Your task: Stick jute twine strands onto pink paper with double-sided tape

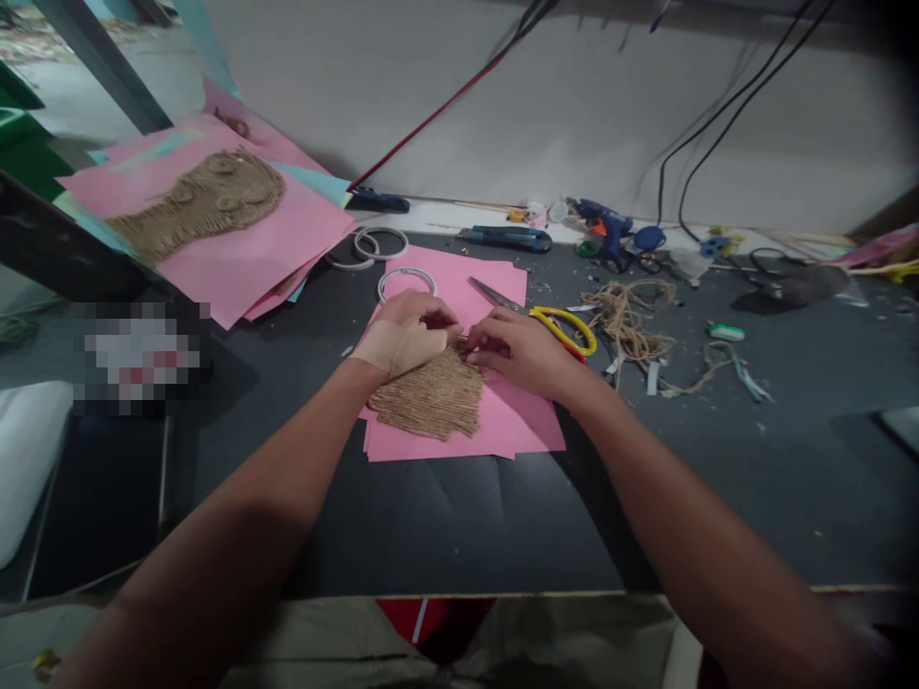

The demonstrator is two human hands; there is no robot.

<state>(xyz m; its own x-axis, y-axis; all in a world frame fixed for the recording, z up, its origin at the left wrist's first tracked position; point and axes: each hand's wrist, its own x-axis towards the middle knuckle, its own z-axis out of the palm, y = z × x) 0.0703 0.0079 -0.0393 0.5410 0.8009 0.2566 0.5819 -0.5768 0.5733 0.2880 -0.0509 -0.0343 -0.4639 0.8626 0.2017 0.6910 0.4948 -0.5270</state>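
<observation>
A fan-shaped patch of jute twine strands (pixel 431 397) lies on a stack of pink paper sheets (pixel 517 426) on the dark table. My left hand (pixel 413 330), wrapped in a beige bandage at the wrist and palm, is curled with its fingers pressing down on the top edge of the jute piece. My right hand (pixel 521 352) meets it there, fingers pinched on the same top edge. A white ring (pixel 406 277) lies on the pink paper just beyond my left hand.
Yellow-handled scissors (pixel 552 325) lie right of my right hand, beside loose twine (pixel 632 321). Two more rings (pixel 373 246), a utility knife (pixel 506 237) and a blue glue gun (pixel 607 225) sit at the back. A finished jute piece on pink sheets (pixel 208 206) lies far left.
</observation>
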